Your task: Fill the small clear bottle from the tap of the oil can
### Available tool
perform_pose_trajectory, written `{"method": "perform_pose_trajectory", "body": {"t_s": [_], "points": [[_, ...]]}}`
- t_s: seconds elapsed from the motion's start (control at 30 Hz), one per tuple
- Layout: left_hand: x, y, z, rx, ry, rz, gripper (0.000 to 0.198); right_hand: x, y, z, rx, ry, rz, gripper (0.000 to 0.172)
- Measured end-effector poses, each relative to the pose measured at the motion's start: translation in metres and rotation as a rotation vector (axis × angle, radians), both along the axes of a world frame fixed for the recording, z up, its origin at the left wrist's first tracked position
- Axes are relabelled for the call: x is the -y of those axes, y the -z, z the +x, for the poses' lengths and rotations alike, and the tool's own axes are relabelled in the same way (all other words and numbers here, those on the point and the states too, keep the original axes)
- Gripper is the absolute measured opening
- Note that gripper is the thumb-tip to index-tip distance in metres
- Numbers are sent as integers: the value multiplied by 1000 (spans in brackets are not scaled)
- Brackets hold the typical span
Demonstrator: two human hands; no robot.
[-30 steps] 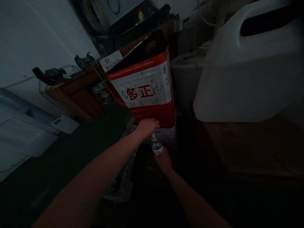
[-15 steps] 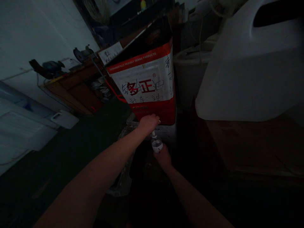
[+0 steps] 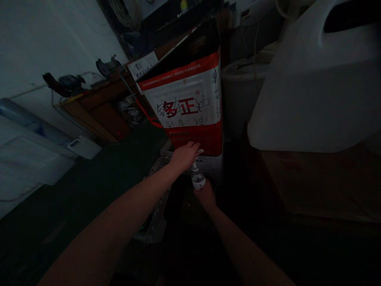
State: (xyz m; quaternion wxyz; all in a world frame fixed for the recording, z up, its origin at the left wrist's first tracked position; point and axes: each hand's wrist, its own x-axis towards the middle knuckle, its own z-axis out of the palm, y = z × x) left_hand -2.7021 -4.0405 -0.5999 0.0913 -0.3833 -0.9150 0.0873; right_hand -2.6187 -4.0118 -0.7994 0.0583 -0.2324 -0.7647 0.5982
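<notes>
My right hand (image 3: 206, 196) is closed round the lower part of a small clear bottle (image 3: 198, 181) with a white band. The bottle stands tilted just below the front of a red and white metal tin (image 3: 190, 101) with handwriting on it. My left hand (image 3: 185, 155) is at the tin's lower front edge, its fingers curled at the top of a narrow white piece (image 3: 195, 164) above the bottle. A small white tip (image 3: 201, 151) shows by these fingers. What they grip is mostly hidden by the hand, and the light is dim.
Close on the right, a large white plastic jug (image 3: 303, 99) stands on a cardboard box (image 3: 321, 186). A pale bucket (image 3: 242, 87) is behind the tin. A wooden desk (image 3: 89, 115) bears machines at the left; a white jerrycan (image 3: 85, 147) sits on the green floor (image 3: 98, 190).
The view has shifted slightly, so the tin and jug appear a little further right. A small white tip now shows more beside my left fingers. Both hands keep nearly the same place.
</notes>
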Motion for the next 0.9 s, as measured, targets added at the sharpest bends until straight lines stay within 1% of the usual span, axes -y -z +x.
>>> {"method": "perform_pose_trajectory", "body": {"t_s": [0.1,0.17,0.23,0.3,0.4,0.53,0.6,0.67,0.9], "points": [[19,-3,18,105,-43,174,35,3,1,1,10,-2,1,64],[37,-1,34,190,-75,262,32,4,5,0,6,5,10,64],[59,6,50,265,-99,323,30,6,10,-1,-6,14,19,63],[83,16,65,327,-136,374,30,8,13,-2,-15,15,10,63],[120,31,83,399,-231,437,31,10,15,-3,-8,4,-6,63],[159,42,99,484,-337,493,34,13,19,-4,16,3,7,67],[171,44,102,507,-381,513,35,15,22,-4,5,2,9,67],[178,46,102,515,-399,531,35,17,25,-5,-10,-2,9,67],[182,51,101,592,-382,526,34,25,30,-6,18,-9,-7,64]]}}
